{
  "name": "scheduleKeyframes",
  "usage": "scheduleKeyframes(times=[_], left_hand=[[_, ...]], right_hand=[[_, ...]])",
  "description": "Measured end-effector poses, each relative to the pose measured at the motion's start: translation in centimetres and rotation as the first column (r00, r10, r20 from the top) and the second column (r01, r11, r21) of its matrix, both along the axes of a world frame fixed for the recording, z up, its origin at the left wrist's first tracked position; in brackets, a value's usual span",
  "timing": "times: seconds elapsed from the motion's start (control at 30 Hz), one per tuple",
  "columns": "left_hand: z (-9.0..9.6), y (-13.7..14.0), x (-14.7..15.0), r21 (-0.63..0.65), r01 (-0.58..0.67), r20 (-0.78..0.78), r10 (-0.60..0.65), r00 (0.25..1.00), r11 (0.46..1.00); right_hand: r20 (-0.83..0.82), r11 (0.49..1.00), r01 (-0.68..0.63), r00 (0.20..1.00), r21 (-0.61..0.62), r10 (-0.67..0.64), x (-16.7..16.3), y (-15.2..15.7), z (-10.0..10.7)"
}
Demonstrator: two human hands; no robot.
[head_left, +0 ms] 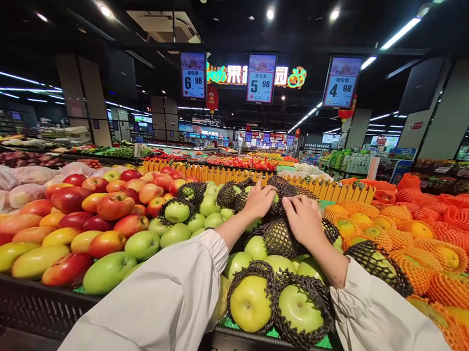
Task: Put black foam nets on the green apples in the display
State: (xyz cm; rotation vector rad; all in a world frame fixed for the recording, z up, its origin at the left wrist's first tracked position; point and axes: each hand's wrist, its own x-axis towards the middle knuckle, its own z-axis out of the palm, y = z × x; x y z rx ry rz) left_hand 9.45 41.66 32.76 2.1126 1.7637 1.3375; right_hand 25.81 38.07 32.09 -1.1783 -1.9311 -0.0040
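Observation:
Both my hands reach out over a pile of green apples in the middle of the display. My left hand (259,201) has its fingers curled over a green apple in a black foam net at the back of the pile. My right hand (303,221) lies just to the right, its bent fingers on the black foam net (282,187) between the hands. The fingers partly hide that apple. Below them is another netted apple (280,238). Nearer me, a yellow-green apple (251,303) and a green apple (300,309) sit in black nets at the front edge.
Red and yellow apples (115,206) are heaped on the left, with bagged fruit (31,179) beyond. Oranges in orange foam nets (406,236) lie on the right. A low yellow fence (217,174) stands behind the pile. Price screens (260,78) hang overhead.

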Motion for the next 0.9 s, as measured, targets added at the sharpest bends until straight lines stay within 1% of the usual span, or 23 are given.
scheduleKeyframes(times=[0.07,0.17,0.27,0.33,0.37,0.4,0.43,0.5,0.53,0.57,0.6,0.67,0.7,0.73,0.77,0.8,0.83,0.87,0.9], left_hand=[[0.3,0.7,-0.2,-0.013,0.03,0.009,-0.03,1.0,0.999],[0.3,1.6,-0.6,0.027,0.054,0.051,-0.055,0.997,0.998],[0.2,1.7,-1.1,0.118,0.055,0.119,-0.069,0.991,0.991],[0.3,1.3,-1.5,0.19,0.035,0.17,-0.068,0.983,0.981],[0.5,1.0,-1.7,0.249,0.034,0.207,-0.087,0.974,0.968],[0.8,0.5,-1.9,0.326,0.05,0.243,-0.135,0.961,0.944],[1.2,-0.1,-2.1,0.415,0.079,0.273,-0.207,0.939,0.906],[2.2,-1.4,-2.2,0.572,0.174,0.28,-0.39,0.877,0.802],[2.7,-2.2,-2.1,0.612,0.237,0.258,-0.474,0.842,0.755],[3.2,-2.9,-1.9,0.614,0.307,0.231,-0.538,0.811,0.727],[3.7,-3.7,-1.6,0.584,0.379,0.214,-0.587,0.781,0.718],[4.6,-4.9,-1.1,0.463,0.497,0.216,-0.637,0.74,0.734],[5.0,-5.5,-0.9,0.401,0.521,0.228,-0.633,0.74,0.754],[5.4,-5.9,-1.0,0.352,0.515,0.238,-0.607,0.758,0.781],[5.6,-6.3,-1.3,0.321,0.477,0.237,-0.557,0.796,0.818],[5.8,-6.6,-1.9,0.3,0.407,0.227,-0.479,0.848,0.863],[5.8,-6.9,-2.7,0.274,0.306,0.207,-0.367,0.907,0.912],[5.6,-7.1,-3.8,0.225,0.176,0.172,-0.217,0.961,0.958],[5.3,-7.2,-5.1,0.135,0.03,0.095,-0.043,0.995,0.99]], right_hand=[[0.026,1.0,0.008,1.0,-0.024,-0.007,-0.1,-0.4,0.0],[0.022,0.998,0.005,1.0,-0.059,-0.003,-0.3,-0.6,0.1],[-0.03,0.997,-0.013,1.0,-0.075,0.01,-0.3,-0.5,0.1],[-0.101,0.996,-0.029,0.995,-0.082,0.021,-0.2,-0.3,0.2],[-0.15,0.996,-0.037,0.988,-0.081,0.024,-0.1,-0.1,0.2],[-0.206,0.997,-0.04,0.978,-0.071,0.025,-0.1,0.0,0.2],[-0.263,0.998,-0.041,0.965,-0.049,0.027,0.0,0.2,0.2],[-0.351,0.999,-0.039,0.935,0.031,0.048,0.1,0.4,0.1],[-0.374,0.996,-0.039,0.925,0.083,0.067,0.1,0.5,0.1],[-0.385,0.99,-0.041,0.919,0.132,0.089,0.1,0.6,0.1],[-0.388,0.983,-0.049,0.915,0.175,0.114,0.1,0.6,0.1],[-0.371,0.967,-0.084,0.913,0.239,0.17,0.2,0.7,0.2],[-0.359,0.958,-0.105,0.912,0.266,0.199,0.2,0.7,0.2],[-0.351,0.948,-0.123,0.908,0.293,0.226,0.3,0.7,0.3],[-0.348,0.937,-0.137,0.903,0.323,0.252,0.4,0.7,0.3],[-0.345,0.924,-0.15,0.896,0.353,0.278,0.5,0.7,0.4],[-0.341,0.909,-0.166,0.889,0.383,0.306,0.6,0.7,0.4],[-0.335,0.893,-0.185,0.88,0.411,0.337,0.7,0.5,0.5],[-0.322,0.875,-0.21,0.872,0.436,0.369,0.8,0.4,0.5]])
